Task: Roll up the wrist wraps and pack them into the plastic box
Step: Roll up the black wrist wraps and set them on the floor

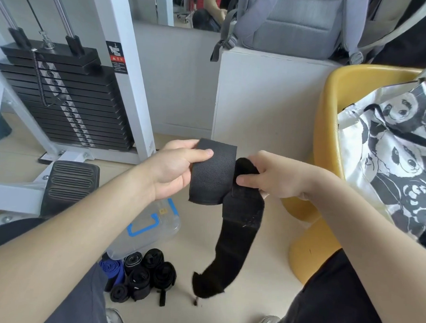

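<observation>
I hold a long black wrist wrap (212, 175) in the air in front of me. My left hand (175, 171) pinches its flat upper end between thumb and fingers. My right hand (271, 178) grips the wrap beside that, where it folds over. The rest of the wrap hangs down, and its tail (207, 282) reaches almost to the floor. On the floor below lies a clear plastic box (147, 229) with blue clips, partly hidden by my left forearm. Several rolled wraps (142, 277), black ones and a blue one, lie in a heap in front of the box.
A weight-stack machine (64, 103) stands at the left with a black ribbed footplate (68, 185). At the right is a yellow chair (327, 165) holding a panda-print bag (395, 153). A white block (269, 95) with a grey backpack stands behind. My knees frame the bottom.
</observation>
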A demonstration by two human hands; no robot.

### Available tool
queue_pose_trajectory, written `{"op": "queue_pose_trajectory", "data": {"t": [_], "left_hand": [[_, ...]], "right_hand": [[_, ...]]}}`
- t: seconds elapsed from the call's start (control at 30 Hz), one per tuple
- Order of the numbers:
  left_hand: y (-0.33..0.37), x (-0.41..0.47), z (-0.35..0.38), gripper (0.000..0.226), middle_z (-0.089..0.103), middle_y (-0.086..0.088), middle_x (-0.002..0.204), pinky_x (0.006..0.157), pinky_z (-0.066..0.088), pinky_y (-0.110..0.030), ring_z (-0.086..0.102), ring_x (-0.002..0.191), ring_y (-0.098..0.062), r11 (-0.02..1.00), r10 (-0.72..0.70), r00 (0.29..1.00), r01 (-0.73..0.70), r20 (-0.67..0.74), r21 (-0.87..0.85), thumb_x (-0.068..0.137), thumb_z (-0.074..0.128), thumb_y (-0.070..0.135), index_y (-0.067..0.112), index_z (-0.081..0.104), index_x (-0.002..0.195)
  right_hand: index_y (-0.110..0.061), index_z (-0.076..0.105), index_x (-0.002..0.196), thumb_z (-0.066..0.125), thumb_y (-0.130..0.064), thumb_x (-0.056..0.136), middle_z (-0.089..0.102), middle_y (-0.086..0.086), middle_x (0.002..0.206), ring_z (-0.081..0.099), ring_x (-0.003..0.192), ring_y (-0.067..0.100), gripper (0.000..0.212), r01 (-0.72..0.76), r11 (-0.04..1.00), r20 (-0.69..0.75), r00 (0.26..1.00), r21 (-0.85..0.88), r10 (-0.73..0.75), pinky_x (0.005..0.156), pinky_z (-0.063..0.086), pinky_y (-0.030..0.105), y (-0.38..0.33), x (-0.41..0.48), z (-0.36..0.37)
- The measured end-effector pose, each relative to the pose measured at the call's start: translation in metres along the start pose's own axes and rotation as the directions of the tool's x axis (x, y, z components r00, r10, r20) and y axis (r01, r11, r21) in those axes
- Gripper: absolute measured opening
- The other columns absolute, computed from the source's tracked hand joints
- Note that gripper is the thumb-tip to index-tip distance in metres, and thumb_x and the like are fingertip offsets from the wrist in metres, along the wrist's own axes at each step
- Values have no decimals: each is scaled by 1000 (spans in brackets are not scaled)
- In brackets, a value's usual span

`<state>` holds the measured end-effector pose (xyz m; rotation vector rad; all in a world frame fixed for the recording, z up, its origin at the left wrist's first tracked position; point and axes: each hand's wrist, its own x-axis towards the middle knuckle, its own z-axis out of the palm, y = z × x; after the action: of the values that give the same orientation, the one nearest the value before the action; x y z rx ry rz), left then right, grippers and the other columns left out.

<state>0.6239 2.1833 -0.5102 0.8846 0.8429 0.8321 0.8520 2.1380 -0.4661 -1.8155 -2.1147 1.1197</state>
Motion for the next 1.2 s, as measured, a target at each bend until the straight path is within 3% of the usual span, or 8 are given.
{"op": "queue_pose_trajectory", "data": {"t": [0.1, 0.23, 0.33, 0.47, 0.7, 0.83, 1.0, 1.2], "left_hand": [[-1, -4, -2, 45, 75, -16, 136, 105, 60, -37, 73, 126, -28, 996, 7, 997, -14, 75, 93, 104, 57, -11, 4, 61, 146], [-2, -6, 0, 47, 77, -11, 132, 105, 59, -40, 75, 123, -26, 986, 76, 997, -79, 26, 148, 107, 60, -5, 18, 61, 148], [-1, -5, -1, 31, 79, -10, 128, 94, 65, -31, 77, 118, -22, 982, 167, 984, -161, -57, 94, 109, 60, 1, 9, 67, 138], [3, -5, -4, 22, 80, -12, 122, 83, 66, -32, 77, 115, -22, 991, 131, 988, -129, -80, 29, 109, 59, 1, -3, 69, 128], [7, -11, -1, 44, 74, -22, 133, 93, 64, -32, 76, 119, -28, 999, 33, 989, -29, 141, -29, 97, 68, 1, -9, 62, 139], [6, -11, 0, 45, 73, -24, 135, 102, 62, -37, 73, 125, -31, 995, 86, 982, -94, 169, 35, 96, 66, 1, -10, 63, 139], [-4, -7, 1, 31, 79, -21, 124, 99, 64, -36, 77, 112, -28, 981, 127, 991, -132, 44, 145, 100, 68, -3, -8, 69, 131], [-3, -7, 0, 46, 82, -13, 118, 90, 66, -32, 80, 110, -26, 983, 88, 996, -82, -30, 167, 85, 82, 24, 0, 75, 124]], "right_hand": [[-6, 67, 113, 63, -17, 108, 78, 15, 109, 78, 100, 32, 13, 29, 1000, 8, 1000, 13, -29, 91, 64, 55, 1, 4, 3], [-9, 75, 104, 75, -18, 100, 82, 11, 95, 81, 85, 30, 10, 43, 999, -53, 998, -2, -43, 83, 66, 55, 2, 8, 2], [-15, 82, 98, 86, -26, 93, 83, 0, 81, 82, 72, 22, 13, -15, 1000, -72, 997, 6, 15, 79, 69, 47, 5, 9, 1], [-19, 84, 91, 88, -36, 91, 82, -2, 78, 82, 68, 20, 18, -21, 1000, -107, 994, 21, 23, 73, 68, 35, 8, 11, 5], [-21, 81, 91, 76, -22, 101, 82, -4, 79, 82, 73, 18, 11, 117, 983, -102, 989, 140, -103, 66, 64, 26, 1, 12, 10], [-1, 78, 109, 68, -8, 106, 79, 23, 99, 69, 82, 18, 13, 189, 960, -77, 981, 204, -177, 75, 61, 38, -3, 12, 12], [4, 75, 98, 71, -1, 98, 75, 7, 72, 69, 64, 14, 6, 81, 945, -170, 985, 317, -27, 61, 58, 22, -2, 14, 12], [-7, 73, 80, 76, -2, 94, 79, 12, 71, 75, 61, 21, 14, 5, 914, -284, 951, 405, 121, 60, 66, 32, -6, 17, 18]]}}
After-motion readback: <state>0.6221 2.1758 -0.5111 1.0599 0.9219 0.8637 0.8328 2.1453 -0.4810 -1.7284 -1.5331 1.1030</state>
